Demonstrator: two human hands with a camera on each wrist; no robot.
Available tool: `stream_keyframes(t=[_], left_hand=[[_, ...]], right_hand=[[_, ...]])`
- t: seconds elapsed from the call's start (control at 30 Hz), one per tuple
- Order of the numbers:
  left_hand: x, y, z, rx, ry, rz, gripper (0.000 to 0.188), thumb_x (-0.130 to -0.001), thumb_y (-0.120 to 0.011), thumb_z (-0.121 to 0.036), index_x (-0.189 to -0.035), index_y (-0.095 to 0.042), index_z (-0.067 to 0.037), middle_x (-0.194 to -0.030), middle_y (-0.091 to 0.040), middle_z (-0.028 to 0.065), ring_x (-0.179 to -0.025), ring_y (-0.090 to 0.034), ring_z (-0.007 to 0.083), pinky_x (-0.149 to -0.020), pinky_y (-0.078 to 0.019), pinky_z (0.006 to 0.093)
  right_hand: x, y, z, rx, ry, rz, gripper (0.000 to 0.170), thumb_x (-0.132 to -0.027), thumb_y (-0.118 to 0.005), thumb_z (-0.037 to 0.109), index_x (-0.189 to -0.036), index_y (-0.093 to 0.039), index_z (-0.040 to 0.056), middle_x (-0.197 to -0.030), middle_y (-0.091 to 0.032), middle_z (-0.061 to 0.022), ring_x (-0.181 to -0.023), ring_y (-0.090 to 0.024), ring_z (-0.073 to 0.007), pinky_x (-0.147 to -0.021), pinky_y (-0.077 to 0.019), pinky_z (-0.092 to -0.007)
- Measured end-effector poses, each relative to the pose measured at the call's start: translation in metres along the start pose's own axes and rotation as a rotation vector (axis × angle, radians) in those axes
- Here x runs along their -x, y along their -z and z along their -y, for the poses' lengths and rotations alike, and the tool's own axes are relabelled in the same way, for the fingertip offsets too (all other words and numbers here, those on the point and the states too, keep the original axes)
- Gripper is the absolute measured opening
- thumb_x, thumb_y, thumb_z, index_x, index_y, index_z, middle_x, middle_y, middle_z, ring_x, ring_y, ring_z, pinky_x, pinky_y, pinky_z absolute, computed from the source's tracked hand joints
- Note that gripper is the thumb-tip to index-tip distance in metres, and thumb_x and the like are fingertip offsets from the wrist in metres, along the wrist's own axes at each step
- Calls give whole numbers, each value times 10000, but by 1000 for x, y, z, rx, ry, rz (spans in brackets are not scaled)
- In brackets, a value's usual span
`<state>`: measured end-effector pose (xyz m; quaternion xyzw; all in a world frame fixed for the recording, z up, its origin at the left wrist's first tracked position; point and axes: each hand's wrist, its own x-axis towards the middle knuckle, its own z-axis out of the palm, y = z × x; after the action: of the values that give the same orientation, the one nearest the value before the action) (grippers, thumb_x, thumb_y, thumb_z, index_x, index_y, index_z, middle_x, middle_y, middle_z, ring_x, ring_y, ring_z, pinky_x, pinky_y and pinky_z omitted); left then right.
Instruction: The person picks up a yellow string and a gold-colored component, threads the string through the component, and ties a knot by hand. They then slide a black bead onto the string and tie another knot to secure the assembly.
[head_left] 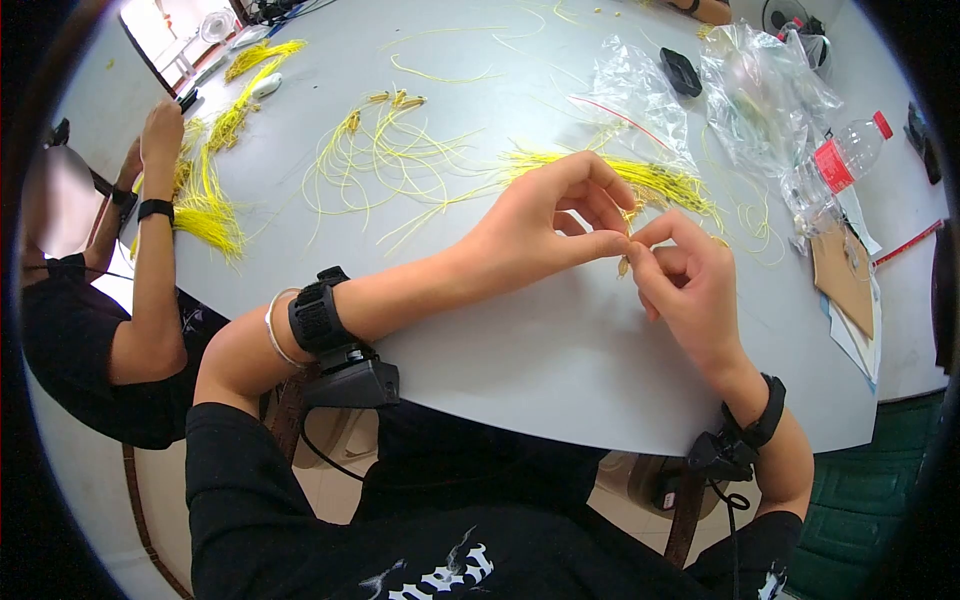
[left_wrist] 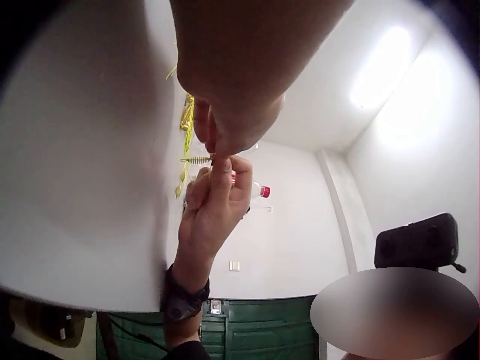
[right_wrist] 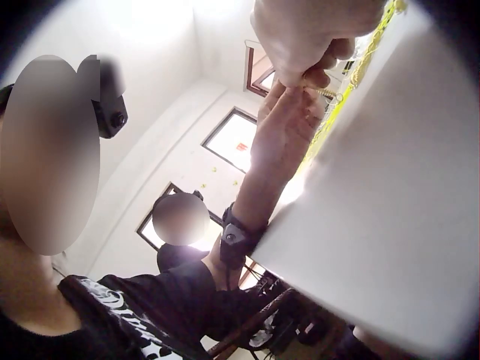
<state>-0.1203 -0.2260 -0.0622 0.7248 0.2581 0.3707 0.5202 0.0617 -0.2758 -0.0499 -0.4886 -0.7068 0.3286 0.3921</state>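
Over the table's near right part, my left hand (head_left: 548, 222) and right hand (head_left: 690, 272) meet at their fingertips. Between them they pinch a small brass-coloured coil spring (head_left: 624, 266). In the left wrist view the spring (left_wrist: 196, 160) sticks out sideways from the joined fingertips, its coils plain to see. From the right wrist the same spring (right_wrist: 328, 94) shows beside the fingers, close to the table surface. Just behind the hands lies a bundle of yellow wires (head_left: 665, 182) with brass-coloured ends, partly covered by the left hand. My fingers hide the spring's gripped end.
Loose yellow wires with brass coils (head_left: 400, 100) lie at mid-table. Clear plastic bags (head_left: 760, 95), a black object (head_left: 680, 72) and a red-capped bottle (head_left: 838, 160) occupy the right back. Cardboard and papers (head_left: 845, 275) lie right. Another person (head_left: 150, 330) sits left beside more wire bundles (head_left: 208, 220).
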Motion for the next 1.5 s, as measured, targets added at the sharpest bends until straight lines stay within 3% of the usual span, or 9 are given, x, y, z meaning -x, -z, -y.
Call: stream_keyframes(t=[0.37,0.67,0.87,1.03,1.13,1.17,1.27,1.37,1.5], left_hand=[[1,-3,4,79,38,31,241,-835,-593,-64,-1048,-488,-23,-898,-539,17,-828,-532,65,-729,-473,212],[0,2,1,159,71,105,82,-799,-537,-44,-881,-540,-40,-862,-529,-8,-783,-507,60,-663,-452,204],[2,6,-4,71,110,365,117,-766,-550,-95,-863,-514,-40,-830,-483,-3,-801,-464,72,-714,-423,240],[0,12,-5,631,244,346,132,-824,-503,-242,-829,-467,-116,-822,-446,-5,-805,-443,117,-708,-394,267],[-1,15,3,836,205,257,151,-849,-502,-286,-846,-454,-142,-851,-452,-13,-847,-448,117,-744,-388,276],[-1,15,6,889,186,226,182,-859,-507,-276,-964,-502,-128,-908,-476,-22,-888,-472,133,-791,-384,273],[0,12,5,745,199,93,323,-864,-537,-263,-1136,-510,-91,-1036,-521,1,-998,-486,149,-877,-391,305],[-1,4,0,647,89,104,450,-843,-598,-216,-1244,-464,-62,-1143,-528,39,-1073,-484,151,-944,-387,330],[1,2,-3,496,59,127,430,-810,-651,-127,-1202,-499,-38,-1134,-551,78,-1038,-521,145,-891,-445,305]], right_hand=[[0,-2,2,-152,-52,-67,19,-849,-518,46,-838,-510,59,-466,-495,9,-390,-430,-37,-382,-298,-192],[-1,-3,-7,-21,33,-103,57,-828,-541,23,-803,-503,58,-482,-419,55,-439,-354,5,-412,-251,-176],[1,-2,-5,1,103,-96,55,-827,-550,11,-802,-518,49,-519,-423,64,-466,-336,13,-420,-233,-175],[1,-4,-3,-12,196,-164,32,-838,-562,26,-817,-539,36,-561,-466,50,-476,-366,11,-422,-257,-173],[3,-1,-1,38,258,-136,24,-828,-573,18,-825,-555,32,-588,-499,30,-479,-391,-3,-427,-281,-172],[4,0,1,60,285,-119,26,-822,-578,12,-825,-561,32,-597,-511,22,-479,-400,-9,-429,-289,-172],[6,2,8,202,383,-95,55,-786,-592,-14,-813,-577,32,-639,-545,-14,-487,-434,-49,-436,-324,-188],[3,2,6,261,457,-77,92,-743,-603,-44,-792,-580,31,-656,-544,-37,-501,-462,-97,-449,-357,-217],[2,1,4,291,565,-50,119,-724,-596,-62,-799,-580,28,-636,-517,-50,-512,-470,-131,-460,-371,-240]])
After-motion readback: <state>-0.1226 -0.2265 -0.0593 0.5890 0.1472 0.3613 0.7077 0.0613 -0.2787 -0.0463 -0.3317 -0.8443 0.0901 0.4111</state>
